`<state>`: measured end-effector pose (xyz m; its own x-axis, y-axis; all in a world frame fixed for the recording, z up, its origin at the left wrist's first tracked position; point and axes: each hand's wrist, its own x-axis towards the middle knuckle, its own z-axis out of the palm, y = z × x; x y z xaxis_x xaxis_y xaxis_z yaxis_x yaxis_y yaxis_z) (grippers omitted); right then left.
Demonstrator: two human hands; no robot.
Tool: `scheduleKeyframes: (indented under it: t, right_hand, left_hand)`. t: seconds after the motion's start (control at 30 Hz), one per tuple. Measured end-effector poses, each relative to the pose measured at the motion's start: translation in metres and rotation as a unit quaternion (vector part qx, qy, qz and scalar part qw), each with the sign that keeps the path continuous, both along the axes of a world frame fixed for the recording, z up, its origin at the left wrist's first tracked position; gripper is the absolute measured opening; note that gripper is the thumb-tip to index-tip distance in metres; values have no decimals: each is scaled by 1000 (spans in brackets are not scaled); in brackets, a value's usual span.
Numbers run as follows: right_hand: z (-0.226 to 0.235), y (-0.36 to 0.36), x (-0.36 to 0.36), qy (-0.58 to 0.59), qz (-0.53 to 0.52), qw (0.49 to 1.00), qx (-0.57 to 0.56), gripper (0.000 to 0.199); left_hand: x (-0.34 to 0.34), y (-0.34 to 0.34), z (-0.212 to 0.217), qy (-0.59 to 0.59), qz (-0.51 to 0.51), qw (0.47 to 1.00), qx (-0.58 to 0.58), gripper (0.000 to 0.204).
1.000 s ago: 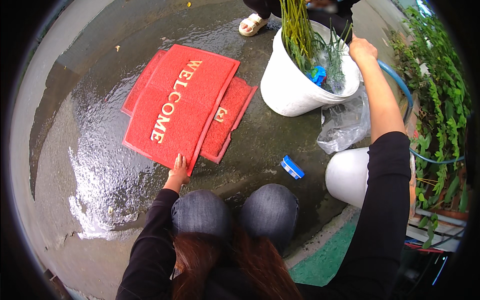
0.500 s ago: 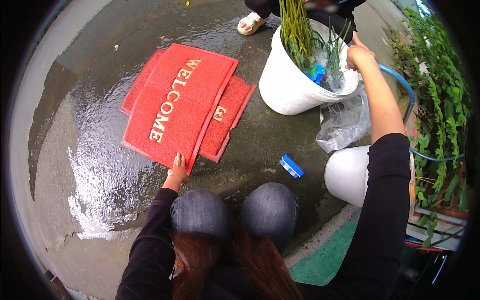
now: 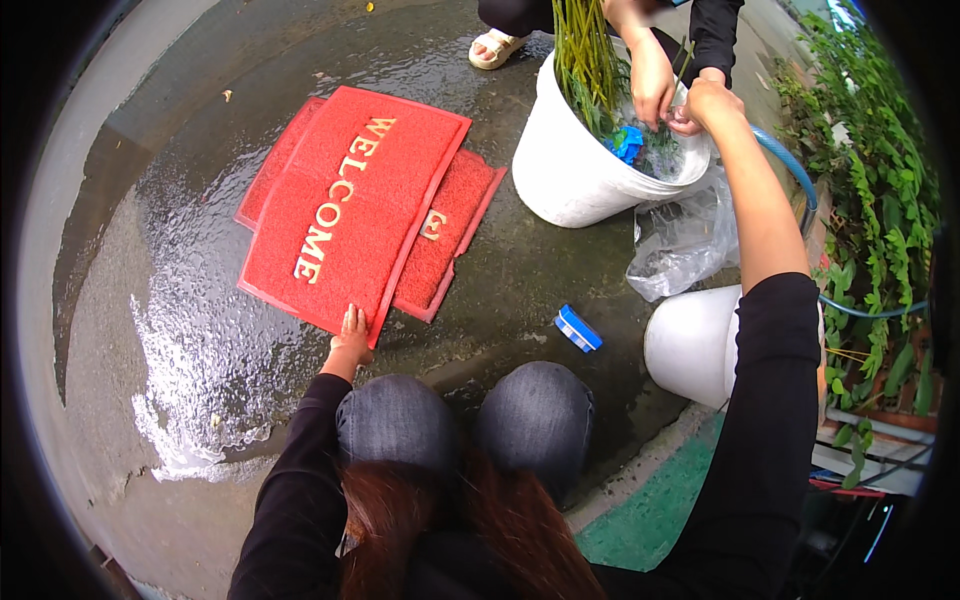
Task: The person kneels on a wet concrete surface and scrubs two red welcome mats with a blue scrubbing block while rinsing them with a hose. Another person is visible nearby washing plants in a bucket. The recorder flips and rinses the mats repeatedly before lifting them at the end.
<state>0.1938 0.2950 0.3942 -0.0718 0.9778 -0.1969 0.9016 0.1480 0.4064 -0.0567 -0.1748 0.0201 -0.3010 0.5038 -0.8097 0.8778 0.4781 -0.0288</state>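
Observation:
My left hand (image 3: 350, 337) rests on the near edge of a red doormat (image 3: 345, 215) with pale lettering, its fingers stretched over the pile. The mat lies tilted across another red mat (image 3: 440, 240). At the right side of a white bucket (image 3: 570, 160), my right hand (image 3: 708, 103) is closed on a blue hose (image 3: 785, 155) that runs behind my wrist; part of the grip is hidden. Green stems (image 3: 580, 60) and a crumpled blue thing (image 3: 627, 146) are in the bucket. A co-worker's hand (image 3: 652, 85) reaches into it beside mine.
A blue-and-white scrubbing brush (image 3: 578, 328) lies on the wet concrete before my knees. A clear plastic bag (image 3: 685, 235) and a second white bucket (image 3: 690, 345) stand at the right. Leafy plants (image 3: 865, 200) line the right side. The co-worker's sandalled foot (image 3: 494, 48) is behind the bucket.
The co-worker's hand has come down into the bucket beside my right hand. My left hand stays on the mat. The view has shifted slightly.

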Motion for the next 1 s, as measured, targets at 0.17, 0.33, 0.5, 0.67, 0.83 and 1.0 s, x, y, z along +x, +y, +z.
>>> scheduleKeyframes:
  t: [0.17,0.33,0.5,0.67,0.83,1.0]
  right_hand:
    - [-3,-4,2,1,24,998,56,40]
    - [1,-10,3,-6,20,999,28,41]
    - [-3,-16,8,1,76,993,89,42]
    - [-1,-28,7,25,52,997,57,42]
    - [-1,-54,5,22,90,994,63,42]
    - [8,-93,5,83,178,978,64,33]
  left_hand:
    - [-2,-3,0,6,-5,1000,1,93]
    - [0,1,5,4,-13,1000,-7,92]
    - [-1,-3,2,6,1,1000,10,91]
    - [2,-2,-4,5,1,1000,23,89]
    - [-4,-12,-27,1,22,998,62,88]
    - [2,-4,11,13,-3,1000,24,84]
